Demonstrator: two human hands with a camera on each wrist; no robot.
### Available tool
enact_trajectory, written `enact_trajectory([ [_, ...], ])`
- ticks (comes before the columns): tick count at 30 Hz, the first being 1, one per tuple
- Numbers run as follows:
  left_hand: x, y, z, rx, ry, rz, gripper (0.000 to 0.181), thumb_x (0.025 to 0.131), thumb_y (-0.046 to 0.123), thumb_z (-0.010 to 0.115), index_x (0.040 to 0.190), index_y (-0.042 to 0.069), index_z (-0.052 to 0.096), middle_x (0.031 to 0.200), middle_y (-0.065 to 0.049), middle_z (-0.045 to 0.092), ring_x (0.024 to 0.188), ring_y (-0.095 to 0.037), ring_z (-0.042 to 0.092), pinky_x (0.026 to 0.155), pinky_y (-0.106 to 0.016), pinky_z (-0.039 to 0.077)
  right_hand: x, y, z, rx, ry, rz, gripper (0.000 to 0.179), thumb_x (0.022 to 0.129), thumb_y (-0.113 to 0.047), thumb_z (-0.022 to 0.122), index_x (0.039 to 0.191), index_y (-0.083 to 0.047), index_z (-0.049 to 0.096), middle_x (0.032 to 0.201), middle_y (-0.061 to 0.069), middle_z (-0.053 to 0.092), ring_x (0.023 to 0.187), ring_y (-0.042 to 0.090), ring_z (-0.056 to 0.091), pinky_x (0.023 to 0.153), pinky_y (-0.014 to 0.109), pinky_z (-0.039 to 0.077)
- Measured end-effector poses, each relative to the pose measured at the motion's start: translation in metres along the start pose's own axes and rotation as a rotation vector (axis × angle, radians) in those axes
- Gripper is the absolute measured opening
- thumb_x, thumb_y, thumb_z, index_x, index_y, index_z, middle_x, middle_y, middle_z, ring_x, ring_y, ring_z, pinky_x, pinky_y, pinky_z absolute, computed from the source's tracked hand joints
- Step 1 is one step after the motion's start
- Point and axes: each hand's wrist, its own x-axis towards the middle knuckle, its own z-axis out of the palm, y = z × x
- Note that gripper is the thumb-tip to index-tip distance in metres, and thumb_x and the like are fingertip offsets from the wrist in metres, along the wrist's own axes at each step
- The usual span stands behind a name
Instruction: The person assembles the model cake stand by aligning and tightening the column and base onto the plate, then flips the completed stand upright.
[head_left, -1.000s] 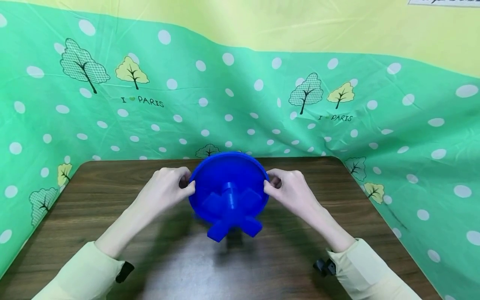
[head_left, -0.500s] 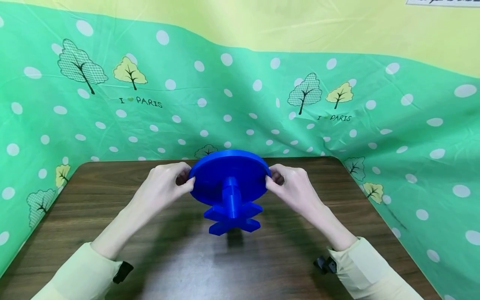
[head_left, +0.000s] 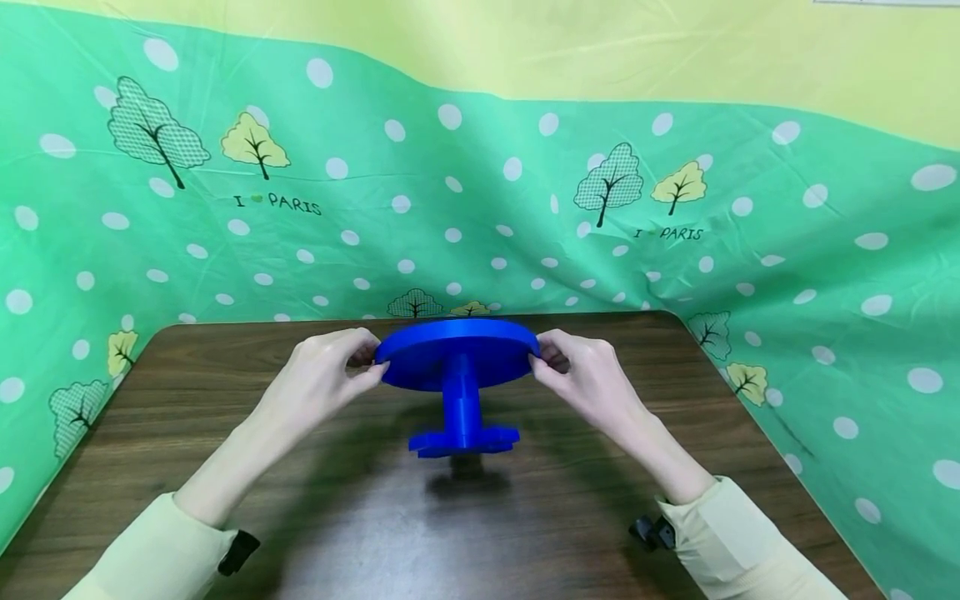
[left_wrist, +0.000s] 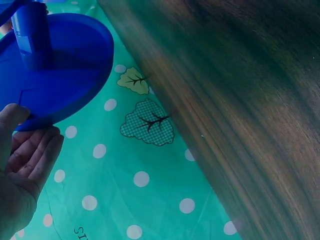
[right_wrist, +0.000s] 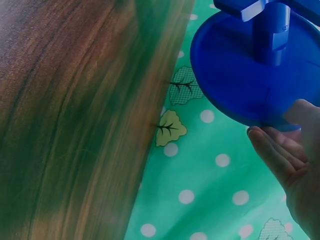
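A blue pedestal stand [head_left: 461, 408], with a round plate on top, a stem and a cross-shaped foot, is held over the table with its plate nearly level. My left hand [head_left: 322, 375] pinches the plate's left rim between thumb and fingers. On the opposite rim, my right hand [head_left: 588, 375] has the same pinch. The left wrist view shows the plate's underside [left_wrist: 75, 85] with the left thumb on it and the fingers behind the rim. From the right wrist, the stem [right_wrist: 271, 35] rises from that underside, partly overlapped by the foot.
The dark wood table [head_left: 225, 400] spreads under both arms, with a shadow below the stand's foot. Right behind it hangs a green and yellow cloth [head_left: 480, 192] with white dots and printed trees. Black wrist devices [head_left: 651, 533] sit at the sleeve cuffs.
The stand has tipped, its plate going from facing me to nearly level. Its foot has swung away from me to point down. Both hands keep their hold on the rim.
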Motion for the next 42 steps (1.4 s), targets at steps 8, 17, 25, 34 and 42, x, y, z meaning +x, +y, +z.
enact_trajectory([
  [8, -0.005, -0.004, 0.005, 0.060, 0.039, 0.110, 0.017, 0.083, 0.008, 0.083, 0.092, 0.010, 0.069, 0.080, 0.000, 0.070, 0.071, -0.012, 0.065, 0.062, -0.029, 0.057, -0.005, 0.003, 0.004, 0.007, -0.011, 0.003, 0.011, 0.087, -0.004, 0.071, 0.096, -0.011, 0.074, 0.079, -0.002, 0.076, 0.068, 0.006, 0.071, 0.063, 0.025, 0.061],
  [17, -0.013, -0.009, 0.013, 0.125, 0.106, 0.233, 0.026, 0.077, 0.004, 0.087, 0.094, 0.007, 0.067, 0.083, -0.002, 0.071, 0.077, -0.015, 0.064, 0.065, -0.031, 0.057, -0.010, 0.008, 0.010, -0.008, 0.006, -0.040, 0.013, 0.085, -0.002, 0.072, 0.095, -0.011, 0.072, 0.081, -0.001, 0.077, 0.069, 0.008, 0.073, 0.064, 0.027, 0.062],
  [25, -0.019, -0.012, 0.015, 0.136, 0.096, 0.303, 0.027, 0.077, 0.007, 0.088, 0.092, 0.009, 0.065, 0.088, 0.000, 0.070, 0.083, -0.013, 0.064, 0.066, -0.030, 0.057, -0.015, 0.011, 0.014, -0.007, 0.027, -0.059, 0.017, 0.083, 0.001, 0.073, 0.097, -0.009, 0.072, 0.087, 0.003, 0.078, 0.073, 0.010, 0.074, 0.066, 0.027, 0.063],
  [34, -0.024, -0.015, 0.016, 0.168, 0.077, 0.370, 0.025, 0.081, 0.011, 0.085, 0.097, 0.008, 0.067, 0.094, 0.000, 0.073, 0.091, -0.016, 0.069, 0.073, -0.031, 0.062, -0.021, 0.014, 0.021, 0.024, 0.067, -0.103, 0.017, 0.084, 0.002, 0.077, 0.095, -0.009, 0.071, 0.092, 0.003, 0.076, 0.077, 0.012, 0.075, 0.069, 0.029, 0.064],
  [42, -0.028, -0.017, 0.019, 0.189, 0.073, 0.412, 0.017, 0.092, 0.018, 0.076, 0.102, 0.005, 0.069, 0.097, -0.003, 0.073, 0.093, -0.018, 0.069, 0.079, -0.033, 0.062, -0.026, 0.017, 0.026, 0.037, 0.082, -0.136, 0.015, 0.086, 0.002, 0.078, 0.094, -0.007, 0.070, 0.095, 0.005, 0.076, 0.083, 0.014, 0.076, 0.072, 0.026, 0.064],
])
